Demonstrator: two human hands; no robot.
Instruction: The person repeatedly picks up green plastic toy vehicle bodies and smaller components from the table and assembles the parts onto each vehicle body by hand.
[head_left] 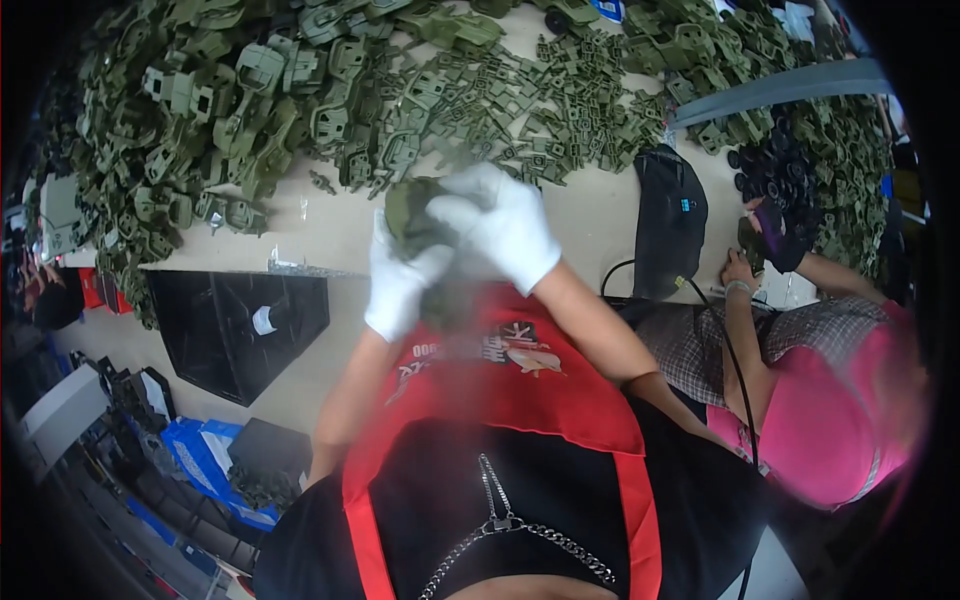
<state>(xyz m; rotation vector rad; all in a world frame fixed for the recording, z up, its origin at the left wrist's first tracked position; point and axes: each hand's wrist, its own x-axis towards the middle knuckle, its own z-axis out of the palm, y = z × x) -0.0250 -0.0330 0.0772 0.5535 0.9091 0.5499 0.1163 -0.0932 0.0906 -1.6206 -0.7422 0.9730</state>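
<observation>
An olive-green moulded plastic part (pixel 408 212) is held up in front of my red apron, at the near edge of the table. My left hand (pixel 395 285), in a white glove, grips it from the left and below. My right hand (pixel 508 225), also gloved in white, curls its fingers against the part's right side. Motion blur and the gloves hide much of the part's shape. A blurred green patch (pixel 437 305) shows just below my hands; I cannot tell whether it belongs to the same part.
Heaps of green plastic parts (pixel 330 120) cover the table's far side. A black device with a small lit display (pixel 670 225) and cable stands to the right. Beyond it a co-worker (pixel 830 400) handles parts beside black wheels (pixel 785 175). A black open bin (pixel 240 330) is at left.
</observation>
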